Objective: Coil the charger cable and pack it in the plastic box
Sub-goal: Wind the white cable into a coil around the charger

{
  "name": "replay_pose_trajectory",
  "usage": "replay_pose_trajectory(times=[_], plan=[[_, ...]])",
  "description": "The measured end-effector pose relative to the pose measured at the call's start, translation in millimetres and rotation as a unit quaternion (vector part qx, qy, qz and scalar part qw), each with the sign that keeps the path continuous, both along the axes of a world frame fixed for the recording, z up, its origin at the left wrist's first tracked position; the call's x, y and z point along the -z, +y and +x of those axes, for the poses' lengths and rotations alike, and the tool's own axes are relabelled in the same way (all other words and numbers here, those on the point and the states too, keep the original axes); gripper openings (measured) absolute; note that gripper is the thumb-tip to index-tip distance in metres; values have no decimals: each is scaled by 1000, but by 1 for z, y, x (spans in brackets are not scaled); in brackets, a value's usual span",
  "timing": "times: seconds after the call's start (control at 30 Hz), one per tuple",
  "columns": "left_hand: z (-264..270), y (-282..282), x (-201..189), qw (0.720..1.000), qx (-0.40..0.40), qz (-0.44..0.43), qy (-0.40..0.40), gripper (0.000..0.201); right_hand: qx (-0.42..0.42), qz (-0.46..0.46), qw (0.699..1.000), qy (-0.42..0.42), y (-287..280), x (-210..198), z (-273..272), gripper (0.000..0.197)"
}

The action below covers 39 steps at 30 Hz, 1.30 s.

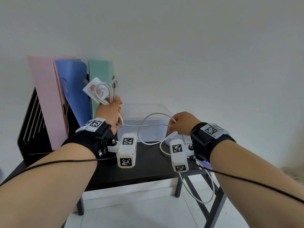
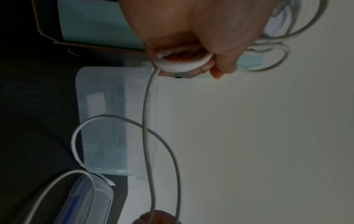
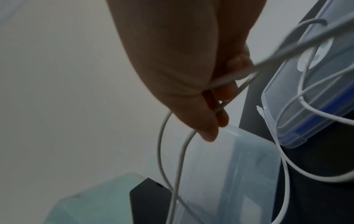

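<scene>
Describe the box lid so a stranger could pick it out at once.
Start at the black table, where the open clear plastic box sits against the wall. The lid lies beside that box near the table's right edge, under the right hand, with the white cable draped across it. Unlike the box, it is flat, with a blue rim.

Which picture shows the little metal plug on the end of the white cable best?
The left wrist view: the plug shows small but clear against the dark table, beside the lid. The right wrist view shows it too, paler. In the head view the wrist cameras hide it.
</scene>
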<state>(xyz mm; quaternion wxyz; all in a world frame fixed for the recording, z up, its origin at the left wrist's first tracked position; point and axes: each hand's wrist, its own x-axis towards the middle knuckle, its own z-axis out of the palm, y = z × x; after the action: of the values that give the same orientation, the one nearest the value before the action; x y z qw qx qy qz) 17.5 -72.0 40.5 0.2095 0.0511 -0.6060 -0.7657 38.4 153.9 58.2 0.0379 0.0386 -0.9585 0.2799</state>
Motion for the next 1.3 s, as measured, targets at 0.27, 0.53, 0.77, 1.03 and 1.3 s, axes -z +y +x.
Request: replay_pose_trajectory(times=[0.27, 0.53, 0.77, 1.03, 1.3], plan=[[9, 14, 17, 990, 51, -103, -85, 25, -12, -120, 989, 85, -7, -8, 1, 16], [34, 47, 20, 972, 196, -94, -93, 35, -33, -326, 941, 84, -25, -13, 4, 18], [34, 57, 17, 958, 256, -39, -123, 29, -37, -441, 894, 72, -37, -8, 2, 23], [23, 57, 23, 951, 267, -104, -112, 57, -63, -471, 878, 60, -45, -10, 1, 17], [22, 56, 22, 974, 215, -17, -69, 17, -69, -452, 888, 57, -38, -6, 2, 17]])
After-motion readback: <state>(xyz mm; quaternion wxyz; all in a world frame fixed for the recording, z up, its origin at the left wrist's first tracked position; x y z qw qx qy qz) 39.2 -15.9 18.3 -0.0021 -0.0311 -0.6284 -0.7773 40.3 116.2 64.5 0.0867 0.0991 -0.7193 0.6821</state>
